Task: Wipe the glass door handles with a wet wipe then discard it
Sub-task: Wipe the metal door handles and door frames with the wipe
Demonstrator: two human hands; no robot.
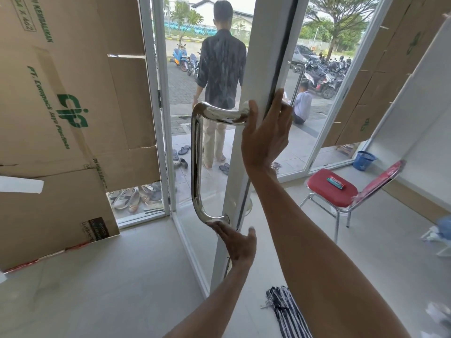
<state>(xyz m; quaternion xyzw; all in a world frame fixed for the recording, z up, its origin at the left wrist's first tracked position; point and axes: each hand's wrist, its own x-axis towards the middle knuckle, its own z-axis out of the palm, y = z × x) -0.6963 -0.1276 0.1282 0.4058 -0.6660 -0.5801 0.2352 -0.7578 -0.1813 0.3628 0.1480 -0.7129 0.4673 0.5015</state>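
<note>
The glass door stands open, with its white edge toward me. A chrome U-shaped handle is on its left face. A second handle shows through the glass on the far face. My right hand grips the door edge at the top mount, thumb on the near side and fingers wrapped round to the far side. My left hand is flat under the handle's lower bend, with its straight fingers touching it. No wipe shows in either hand. A wet wipe pack lies on the red chair.
A person stands in the doorway with their back to me. The red chair is at the right, with a blue basket behind it. Striped cloth lies on the floor. Cardboard covers the left pane. Shoes lie outside.
</note>
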